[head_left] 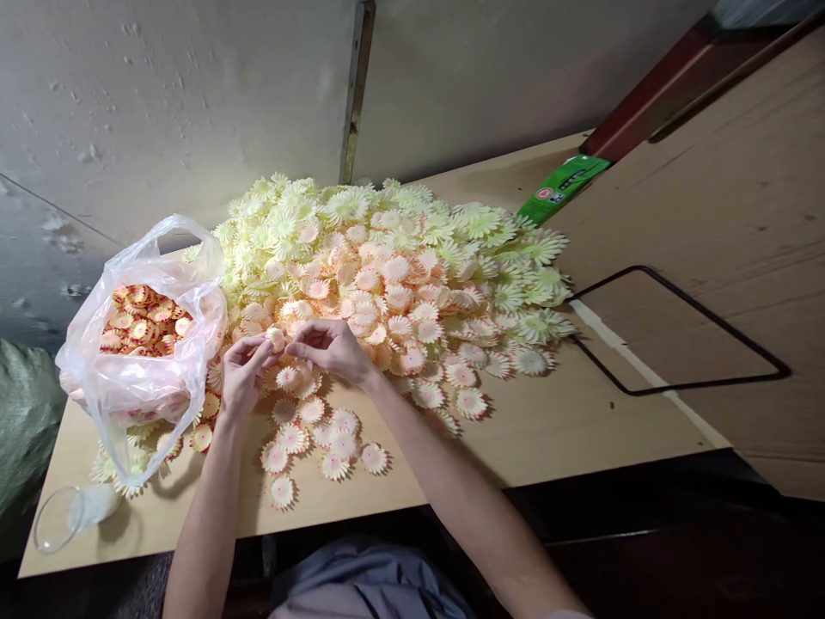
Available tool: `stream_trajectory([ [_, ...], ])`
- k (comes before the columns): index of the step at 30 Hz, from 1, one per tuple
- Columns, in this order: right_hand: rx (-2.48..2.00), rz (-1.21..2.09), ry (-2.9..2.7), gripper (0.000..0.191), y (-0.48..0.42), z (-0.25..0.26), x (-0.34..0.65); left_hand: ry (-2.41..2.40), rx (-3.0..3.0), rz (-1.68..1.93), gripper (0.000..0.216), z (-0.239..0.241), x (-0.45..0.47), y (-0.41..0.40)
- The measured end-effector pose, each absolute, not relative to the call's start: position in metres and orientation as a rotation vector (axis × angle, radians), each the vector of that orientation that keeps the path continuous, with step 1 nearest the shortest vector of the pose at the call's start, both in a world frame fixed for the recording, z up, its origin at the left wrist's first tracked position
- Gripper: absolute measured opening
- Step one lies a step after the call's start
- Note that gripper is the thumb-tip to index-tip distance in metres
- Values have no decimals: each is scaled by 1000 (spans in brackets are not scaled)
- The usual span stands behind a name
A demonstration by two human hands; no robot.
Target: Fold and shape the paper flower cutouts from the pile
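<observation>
Head view: a small pale flower piece (277,339) is pinched between the fingertips of the left hand (241,378), raised over the near edge of the flower pile (393,297). The fingers of the right hand (339,351) are bent toward the thumb, tips just beside that piece; whether anything is pinched there, or contact is made, cannot be told. Pile is spread across the table (547,438): pinkish pieces in the middle, green-white blooms (348,205) along the back and right. Loose flowers (341,445) are scattered in front, between the forearms. Red-edged pieces (140,322) are held in an open plastic bag (142,378), left of the left hand. A clear cup (96,505) is placed at the near left corner; upright or tipped cannot be told. A black wire frame (783,371) is seen at right, against cardboard (709,258).
</observation>
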State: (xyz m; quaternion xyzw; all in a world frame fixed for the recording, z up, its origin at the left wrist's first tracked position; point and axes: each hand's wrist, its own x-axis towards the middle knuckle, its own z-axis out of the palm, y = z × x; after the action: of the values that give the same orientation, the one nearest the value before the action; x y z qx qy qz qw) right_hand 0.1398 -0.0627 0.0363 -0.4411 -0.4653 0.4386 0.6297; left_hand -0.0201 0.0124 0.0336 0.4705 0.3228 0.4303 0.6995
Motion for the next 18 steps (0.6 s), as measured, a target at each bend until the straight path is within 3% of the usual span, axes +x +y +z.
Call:
stream_trajectory([
  [18, -1148, 915, -1203, 31, -62, 30, 133, 685, 1225, 884, 16, 30, -21, 10],
])
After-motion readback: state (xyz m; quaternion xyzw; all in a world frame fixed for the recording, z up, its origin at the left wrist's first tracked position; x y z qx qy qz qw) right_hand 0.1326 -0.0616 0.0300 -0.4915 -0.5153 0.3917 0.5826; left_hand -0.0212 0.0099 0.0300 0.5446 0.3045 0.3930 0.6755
